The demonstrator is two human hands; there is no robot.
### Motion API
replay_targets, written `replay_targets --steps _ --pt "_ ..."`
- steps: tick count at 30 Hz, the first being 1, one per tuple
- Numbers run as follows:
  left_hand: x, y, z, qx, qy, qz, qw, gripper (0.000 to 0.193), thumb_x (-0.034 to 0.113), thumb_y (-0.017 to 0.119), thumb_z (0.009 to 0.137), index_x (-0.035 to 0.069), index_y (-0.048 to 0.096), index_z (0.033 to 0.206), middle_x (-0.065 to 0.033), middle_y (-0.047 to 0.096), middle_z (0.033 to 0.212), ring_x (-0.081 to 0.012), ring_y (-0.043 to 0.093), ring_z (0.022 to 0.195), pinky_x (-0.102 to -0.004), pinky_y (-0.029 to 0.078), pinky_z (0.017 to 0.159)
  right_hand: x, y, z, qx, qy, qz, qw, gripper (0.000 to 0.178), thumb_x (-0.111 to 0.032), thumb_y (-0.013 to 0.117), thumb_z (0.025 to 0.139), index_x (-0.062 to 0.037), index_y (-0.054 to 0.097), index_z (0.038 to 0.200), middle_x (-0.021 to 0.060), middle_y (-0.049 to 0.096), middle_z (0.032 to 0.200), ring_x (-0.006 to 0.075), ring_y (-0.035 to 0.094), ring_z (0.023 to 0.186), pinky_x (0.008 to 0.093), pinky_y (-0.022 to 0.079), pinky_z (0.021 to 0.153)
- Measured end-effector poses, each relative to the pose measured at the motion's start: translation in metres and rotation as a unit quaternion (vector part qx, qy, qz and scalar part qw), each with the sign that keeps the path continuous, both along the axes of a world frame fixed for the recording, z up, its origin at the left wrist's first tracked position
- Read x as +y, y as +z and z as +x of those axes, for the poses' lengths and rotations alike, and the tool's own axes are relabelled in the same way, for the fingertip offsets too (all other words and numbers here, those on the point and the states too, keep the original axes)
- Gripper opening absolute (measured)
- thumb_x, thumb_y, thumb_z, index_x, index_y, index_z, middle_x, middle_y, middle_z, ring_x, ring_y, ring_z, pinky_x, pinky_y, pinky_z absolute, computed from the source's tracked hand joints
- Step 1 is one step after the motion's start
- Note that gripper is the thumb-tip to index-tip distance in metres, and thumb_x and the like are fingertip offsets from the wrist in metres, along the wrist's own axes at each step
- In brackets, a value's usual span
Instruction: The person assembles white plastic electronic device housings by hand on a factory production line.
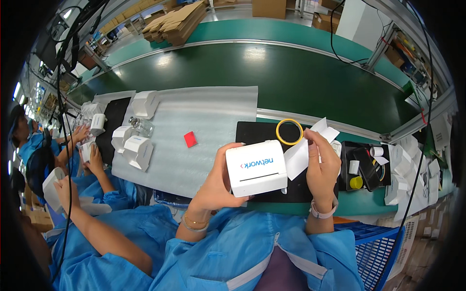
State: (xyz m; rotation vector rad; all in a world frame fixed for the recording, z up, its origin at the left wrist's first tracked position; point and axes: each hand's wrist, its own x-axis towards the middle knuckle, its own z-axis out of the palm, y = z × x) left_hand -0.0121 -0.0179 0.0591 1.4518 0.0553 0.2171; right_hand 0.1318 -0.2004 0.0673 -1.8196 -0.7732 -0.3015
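My left hand [213, 186] grips a white boxy device [256, 182] by its left side, the thumb near its lower edge. The device has rounded corners, blue lettering that reads upside down from here, and a thin dark slit. Just right of it, my right hand [321, 165] is closed, thumb and forefinger together, on a creased white sheet of paper [296, 160]. The paper's lower end lies close beside the device; whether they touch I cannot tell. Behind the paper, a roll of yellow tape [278, 130] rests on a black mat [250, 131].
A red square [190, 139] lies on the pale sheet [179, 165], with white housings [138, 151] and a clear glass-like item [142, 126] to its left. Co-workers' hands [96, 162] work further left. At right are a black tray [345, 182], white parts [398, 186] and a blue crate [376, 257].
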Motion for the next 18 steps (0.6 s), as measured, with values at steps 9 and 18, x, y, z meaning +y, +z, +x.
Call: replay_targets --steps 9,18 --pt "-0.018 -0.005 0.01 -0.111 0.084 0.46 0.877 0.081 0.007 0.079 0.055 0.008 0.042 0.126 -0.0207 0.039 0.12 -0.0388 0.043 0.113 -0.042 0.039 0.094 0.044 0.031 -0.044 -0.223 0.138 -0.144 0.954 0.045 -0.022 0.062 0.079 0.0005 0.055 0.118 0.0161 0.055 0.12 0.04 0.046 0.12 0.0611 0.022 0.105" --pt "-0.013 0.007 0.002 0.005 0.079 -0.007 0.997 0.092 0.002 0.066 0.053 0.005 0.026 0.136 -0.0099 0.046 0.12 -0.0202 0.043 0.118 -0.0338 0.035 0.099 0.026 -0.015 0.023 0.086 0.084 0.035 0.992 0.034 -0.012 0.05 0.093 0.0058 0.051 0.121 0.0179 0.058 0.12 0.0283 0.055 0.113 0.0354 0.04 0.098"
